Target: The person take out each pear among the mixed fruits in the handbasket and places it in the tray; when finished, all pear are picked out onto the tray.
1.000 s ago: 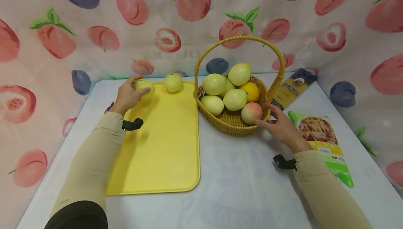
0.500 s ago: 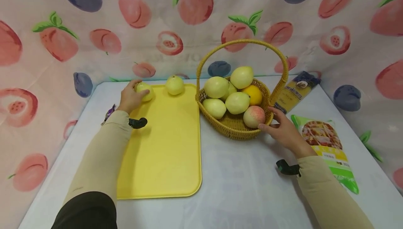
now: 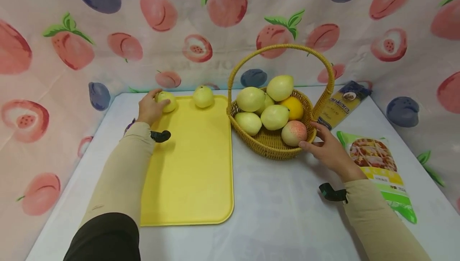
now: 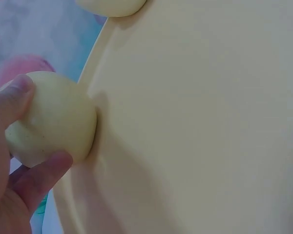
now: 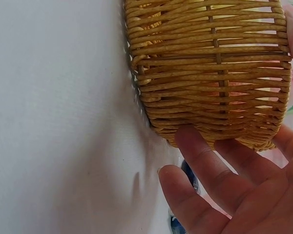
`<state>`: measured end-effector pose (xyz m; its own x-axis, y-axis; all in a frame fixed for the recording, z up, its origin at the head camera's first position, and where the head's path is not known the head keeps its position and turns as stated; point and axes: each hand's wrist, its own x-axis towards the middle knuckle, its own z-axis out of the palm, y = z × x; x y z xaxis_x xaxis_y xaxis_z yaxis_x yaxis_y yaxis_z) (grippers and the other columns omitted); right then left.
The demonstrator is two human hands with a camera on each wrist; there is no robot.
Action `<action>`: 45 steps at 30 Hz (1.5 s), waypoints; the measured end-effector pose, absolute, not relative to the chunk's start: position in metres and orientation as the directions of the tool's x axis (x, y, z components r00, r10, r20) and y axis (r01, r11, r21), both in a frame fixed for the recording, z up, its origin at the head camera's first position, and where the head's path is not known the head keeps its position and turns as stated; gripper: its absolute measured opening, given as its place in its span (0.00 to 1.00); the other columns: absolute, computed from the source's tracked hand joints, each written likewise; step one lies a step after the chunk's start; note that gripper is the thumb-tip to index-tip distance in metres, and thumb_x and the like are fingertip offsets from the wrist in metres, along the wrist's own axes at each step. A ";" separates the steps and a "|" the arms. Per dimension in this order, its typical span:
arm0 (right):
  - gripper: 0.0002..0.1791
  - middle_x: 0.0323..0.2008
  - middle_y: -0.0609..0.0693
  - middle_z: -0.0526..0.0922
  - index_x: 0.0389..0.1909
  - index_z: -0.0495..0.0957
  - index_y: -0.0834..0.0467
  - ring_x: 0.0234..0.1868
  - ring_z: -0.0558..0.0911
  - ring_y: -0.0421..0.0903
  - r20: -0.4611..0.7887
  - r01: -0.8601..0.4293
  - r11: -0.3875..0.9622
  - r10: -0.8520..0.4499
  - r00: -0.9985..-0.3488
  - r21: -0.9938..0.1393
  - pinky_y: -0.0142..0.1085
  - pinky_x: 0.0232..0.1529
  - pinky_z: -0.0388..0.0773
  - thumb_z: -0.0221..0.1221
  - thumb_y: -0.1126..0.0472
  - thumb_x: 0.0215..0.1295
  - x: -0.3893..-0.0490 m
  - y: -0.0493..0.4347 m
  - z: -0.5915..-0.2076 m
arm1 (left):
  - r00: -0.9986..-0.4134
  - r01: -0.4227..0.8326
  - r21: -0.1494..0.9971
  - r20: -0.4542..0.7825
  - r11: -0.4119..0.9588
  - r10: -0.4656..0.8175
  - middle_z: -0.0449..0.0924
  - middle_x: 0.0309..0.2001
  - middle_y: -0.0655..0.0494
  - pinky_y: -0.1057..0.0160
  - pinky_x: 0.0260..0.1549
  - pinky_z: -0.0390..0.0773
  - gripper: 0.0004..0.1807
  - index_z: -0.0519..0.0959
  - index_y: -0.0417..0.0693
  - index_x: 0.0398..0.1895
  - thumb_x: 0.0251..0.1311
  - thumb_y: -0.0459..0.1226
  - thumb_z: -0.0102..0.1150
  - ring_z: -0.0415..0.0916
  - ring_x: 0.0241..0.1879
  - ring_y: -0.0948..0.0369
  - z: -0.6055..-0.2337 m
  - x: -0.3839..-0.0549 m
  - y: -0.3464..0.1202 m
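In the head view my left hand (image 3: 151,107) grips a pale green round fruit (image 3: 168,102) at the back left corner of the yellow tray (image 3: 190,173). The left wrist view has the thumb and a finger on opposite sides of that fruit (image 4: 53,117). A second pale green fruit (image 3: 203,96) sits at the tray's back edge. My right hand (image 3: 332,151) holds the rim of a wicker basket (image 3: 273,151), thumb over the edge near a peach (image 3: 294,133). Seen from the right wrist, its fingers (image 5: 205,161) lie against the basket's outer wall.
The basket carries several pale green fruits (image 3: 274,117) and an orange (image 3: 292,107) under a tall arched handle (image 3: 284,46). Behind it on the right lies a yellow and dark blue packet (image 3: 339,107). A green and yellow food bag (image 3: 377,169) lies beside my right forearm.
The head view has shifted slightly. Both hands keep their hold on the pale green fruit and the basket rim, with little visible movement.
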<state>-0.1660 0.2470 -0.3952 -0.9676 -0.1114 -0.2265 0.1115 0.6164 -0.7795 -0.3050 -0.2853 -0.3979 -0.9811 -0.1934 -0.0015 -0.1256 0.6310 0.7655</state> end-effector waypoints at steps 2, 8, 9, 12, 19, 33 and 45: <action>0.56 0.76 0.72 0.46 0.81 0.39 0.55 0.65 0.67 0.70 -0.223 0.110 0.618 -0.109 -0.969 -0.778 0.62 0.58 0.70 0.60 0.35 0.67 -0.166 0.248 -0.395 | -0.980 -0.133 0.763 -0.007 0.632 -0.198 0.60 0.74 0.41 0.46 0.69 0.57 0.34 0.63 0.48 0.76 0.70 0.44 0.59 0.55 0.72 0.43 -0.399 -0.307 -0.286; 0.57 0.76 0.71 0.47 0.81 0.40 0.54 0.64 0.69 0.69 -0.218 0.111 0.615 -0.101 -0.971 -0.780 0.61 0.56 0.72 0.60 0.33 0.64 -0.166 0.250 -0.396 | -0.975 -0.152 0.777 -0.016 0.611 -0.222 0.59 0.74 0.42 0.47 0.70 0.57 0.34 0.61 0.47 0.77 0.72 0.43 0.58 0.56 0.72 0.44 -0.398 -0.311 -0.284; 0.57 0.76 0.71 0.47 0.81 0.40 0.54 0.63 0.69 0.68 -0.216 0.111 0.614 -0.099 -0.971 -0.781 0.60 0.56 0.72 0.60 0.33 0.64 -0.166 0.250 -0.396 | -0.974 -0.154 0.783 -0.016 0.602 -0.228 0.59 0.74 0.42 0.48 0.69 0.58 0.34 0.60 0.46 0.77 0.72 0.43 0.58 0.57 0.72 0.45 -0.398 -0.311 -0.282; 0.57 0.76 0.71 0.48 0.81 0.40 0.53 0.63 0.70 0.68 -0.208 0.106 0.611 -0.098 -0.973 -0.785 0.59 0.55 0.73 0.61 0.33 0.64 -0.165 0.250 -0.396 | -0.971 -0.160 0.798 -0.021 0.581 -0.239 0.57 0.75 0.41 0.49 0.69 0.58 0.34 0.58 0.45 0.77 0.72 0.42 0.57 0.56 0.72 0.45 -0.396 -0.313 -0.278; 0.56 0.76 0.70 0.48 0.81 0.40 0.53 0.63 0.70 0.67 -0.200 0.104 0.584 -0.102 -0.974 -0.805 0.57 0.55 0.73 0.61 0.35 0.65 -0.163 0.253 -0.395 | -0.969 -0.158 0.800 -0.014 0.579 -0.245 0.57 0.74 0.40 0.48 0.69 0.59 0.34 0.57 0.45 0.78 0.73 0.41 0.55 0.55 0.72 0.45 -0.394 -0.320 -0.271; 0.54 0.76 0.70 0.48 0.81 0.41 0.52 0.63 0.70 0.68 -0.194 0.106 0.576 -0.093 -0.977 -0.811 0.59 0.55 0.73 0.61 0.37 0.66 -0.162 0.252 -0.395 | -0.972 -0.091 0.793 0.061 0.602 -0.228 0.52 0.76 0.40 0.48 0.72 0.49 0.40 0.53 0.44 0.80 0.70 0.45 0.58 0.46 0.76 0.45 -0.390 -0.311 -0.272; 0.54 0.75 0.71 0.49 0.81 0.41 0.53 0.63 0.70 0.68 -0.215 0.126 0.565 -0.094 -0.972 -0.815 0.58 0.55 0.74 0.62 0.38 0.66 -0.162 0.247 -0.400 | -0.962 0.183 0.816 0.265 0.548 -0.073 0.60 0.72 0.42 0.46 0.64 0.67 0.38 0.61 0.41 0.76 0.67 0.41 0.65 0.58 0.70 0.47 -0.363 -0.253 -0.226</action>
<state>-0.1620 0.2472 -0.3995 -0.9720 -0.0939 -0.2155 0.1261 0.5655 -0.8151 -0.2532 -0.2257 -0.3634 -0.9615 -0.0727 0.2650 0.1834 0.5483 0.8159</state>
